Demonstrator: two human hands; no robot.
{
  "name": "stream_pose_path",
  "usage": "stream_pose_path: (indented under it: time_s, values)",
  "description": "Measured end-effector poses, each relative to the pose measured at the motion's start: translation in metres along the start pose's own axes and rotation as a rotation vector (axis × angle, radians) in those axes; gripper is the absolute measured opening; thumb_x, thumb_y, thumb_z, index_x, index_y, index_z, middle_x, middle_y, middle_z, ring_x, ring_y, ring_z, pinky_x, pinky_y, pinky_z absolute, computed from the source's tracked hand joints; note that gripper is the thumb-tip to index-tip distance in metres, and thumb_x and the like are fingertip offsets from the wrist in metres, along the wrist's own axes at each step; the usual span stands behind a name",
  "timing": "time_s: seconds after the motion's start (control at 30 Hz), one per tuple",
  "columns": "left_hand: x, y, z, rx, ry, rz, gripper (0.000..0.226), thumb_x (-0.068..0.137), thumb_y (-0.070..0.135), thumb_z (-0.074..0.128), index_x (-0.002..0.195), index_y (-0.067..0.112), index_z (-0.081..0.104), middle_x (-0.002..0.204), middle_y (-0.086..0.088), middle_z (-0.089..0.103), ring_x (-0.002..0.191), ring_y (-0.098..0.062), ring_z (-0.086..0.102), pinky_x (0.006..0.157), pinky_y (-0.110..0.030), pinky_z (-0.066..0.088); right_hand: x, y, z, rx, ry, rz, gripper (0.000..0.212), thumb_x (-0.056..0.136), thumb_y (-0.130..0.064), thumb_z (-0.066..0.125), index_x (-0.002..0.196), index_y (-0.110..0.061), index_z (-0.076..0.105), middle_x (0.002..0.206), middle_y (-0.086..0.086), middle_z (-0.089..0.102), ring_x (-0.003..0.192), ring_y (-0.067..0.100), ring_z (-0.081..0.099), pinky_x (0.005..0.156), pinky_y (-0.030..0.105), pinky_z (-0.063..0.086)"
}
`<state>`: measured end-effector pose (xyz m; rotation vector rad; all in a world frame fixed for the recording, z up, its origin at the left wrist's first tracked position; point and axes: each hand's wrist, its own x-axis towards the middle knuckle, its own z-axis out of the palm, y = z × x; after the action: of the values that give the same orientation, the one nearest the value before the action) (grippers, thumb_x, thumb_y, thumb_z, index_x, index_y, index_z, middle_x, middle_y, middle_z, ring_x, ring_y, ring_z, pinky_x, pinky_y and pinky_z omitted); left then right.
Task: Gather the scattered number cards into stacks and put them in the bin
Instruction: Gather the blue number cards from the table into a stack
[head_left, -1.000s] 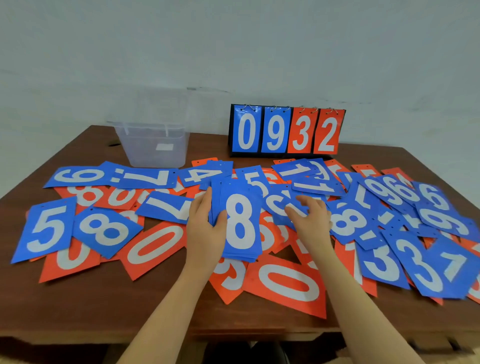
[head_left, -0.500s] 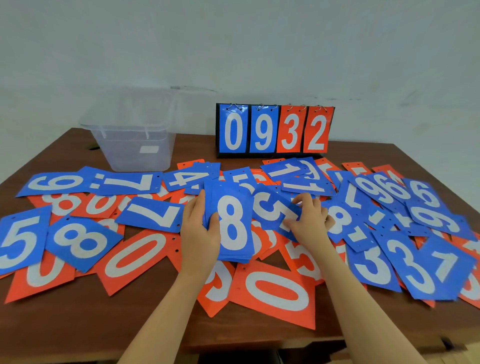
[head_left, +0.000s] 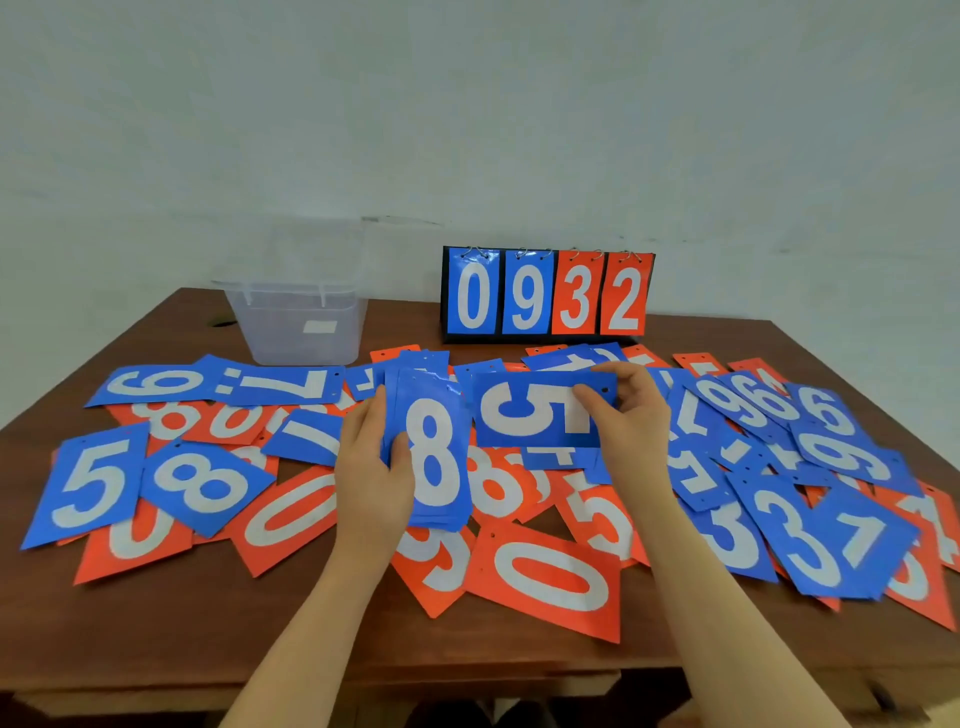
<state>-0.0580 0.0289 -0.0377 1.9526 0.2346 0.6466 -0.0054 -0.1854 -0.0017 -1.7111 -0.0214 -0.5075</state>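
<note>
Left hand (head_left: 371, 467) grips blue stack (head_left: 431, 457); right hand (head_left: 631, 421) lifts blue 5 card (head_left: 535, 410).

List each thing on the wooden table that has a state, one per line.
Clear plastic bin: upright, open, no cards seen inside.
Black flip scoreboard: standing, shows 0932.
Blue card stack topped by 8: held in left hand.
Blue 5 card: lifted sideways by right hand.

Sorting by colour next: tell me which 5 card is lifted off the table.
The blue 5 card pinched sideways in the right hand; the other blue 5 lies flat at far left.
</note>
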Motion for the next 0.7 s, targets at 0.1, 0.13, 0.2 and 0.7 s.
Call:
stream_pose_path:
  time_s: [0.1, 0.13, 0.2, 0.7]
  values:
    - [0.001, 0.001, -0.014, 0.017, -0.03, 0.004, 0.052, 0.093, 0.013, 0.049, 0.142, 0.021, 0.032, 0.144, -0.002, 0.034, 0.132, -0.013, 0.033, 0.081, -0.015, 0.045, -0.011, -0.012, -0.002, 0.11, -0.104, 0.056, 0.017, 0.086, -0.015, 0.066, 0.098, -0.025, 0.061, 0.099, -0.005, 0.067, 0.094, 0.012, 0.067, 0.07, 0.032, 0.059]
    - [0.001, 0.003, -0.017, 0.021, -0.042, 0.012, 0.052, 0.093, 0.013, 0.049, 0.142, 0.021, 0.032, 0.145, -0.001, 0.033, 0.133, -0.012, 0.03, 0.085, -0.013, 0.04, -0.014, -0.015, -0.004, 0.115, -0.161, 0.072, 0.017, 0.085, -0.015, 0.066, 0.099, -0.024, 0.062, 0.101, -0.004, 0.067, 0.094, 0.012, 0.068, 0.071, 0.033, 0.059]
    - [0.0, 0.008, -0.022, 0.016, -0.078, 0.042, 0.052, 0.094, 0.012, 0.049, 0.142, 0.023, 0.032, 0.145, 0.003, 0.032, 0.13, -0.002, 0.027, 0.088, -0.008, 0.031, -0.022, -0.02, -0.005, 0.094, -0.309, 0.087, 0.02, 0.084, -0.014, 0.067, 0.102, -0.024, 0.064, 0.104, -0.003, 0.068, 0.095, 0.011, 0.068, 0.07, 0.032, 0.06]
    - [-0.019, 0.014, 0.013, -0.068, -0.394, 0.068, 0.057, 0.088, 0.018, 0.06, 0.139, 0.029, 0.035, 0.143, 0.01, 0.033, 0.132, -0.003, 0.031, 0.104, -0.028, 0.04, -0.034, 0.002, 0.023, -0.348, -0.432, -0.218, 0.029, 0.083, -0.016, 0.068, 0.106, -0.028, 0.056, 0.101, -0.026, 0.05, 0.096, -0.001, 0.044, 0.086, 0.019, 0.039]
